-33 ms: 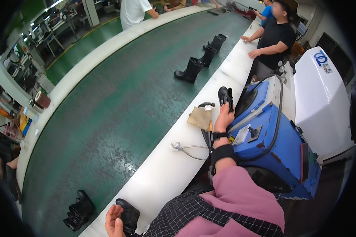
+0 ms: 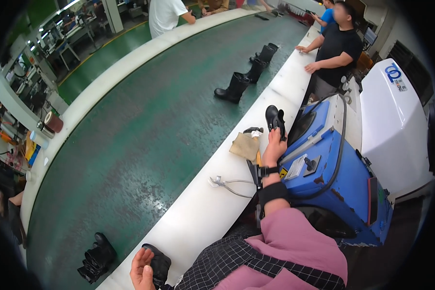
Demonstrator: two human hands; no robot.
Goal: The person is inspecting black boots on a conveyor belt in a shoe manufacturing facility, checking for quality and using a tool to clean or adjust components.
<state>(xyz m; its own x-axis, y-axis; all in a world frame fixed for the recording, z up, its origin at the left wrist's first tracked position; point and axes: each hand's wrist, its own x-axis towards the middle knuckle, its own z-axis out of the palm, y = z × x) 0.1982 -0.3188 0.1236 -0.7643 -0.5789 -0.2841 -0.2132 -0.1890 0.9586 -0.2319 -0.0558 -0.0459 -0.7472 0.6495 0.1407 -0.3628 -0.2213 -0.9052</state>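
Note:
My right hand (image 2: 275,146) reaches forward over the white ledge and grips a black boot (image 2: 272,114), its toe pointing away from me. Close to my body, my left hand (image 2: 143,270) is raised with its fingers loosely apart. Right beside it, a second black boot (image 2: 160,264) rests on the ledge; whether the hand touches it I cannot tell. Lying on the ledge between my hands is a pair of metal pliers (image 2: 218,182). A tan cloth (image 2: 245,146) lies nearer my right hand, beside a small dark-headed tool (image 2: 253,130).
Black boots stand on the green conveyor belt (image 2: 130,145), some at far right (image 2: 234,88), others at near left (image 2: 99,256). A blue machine (image 2: 331,169) with a thick black cable borders my right arm. Beyond it, a person (image 2: 340,46) in black leans on the ledge.

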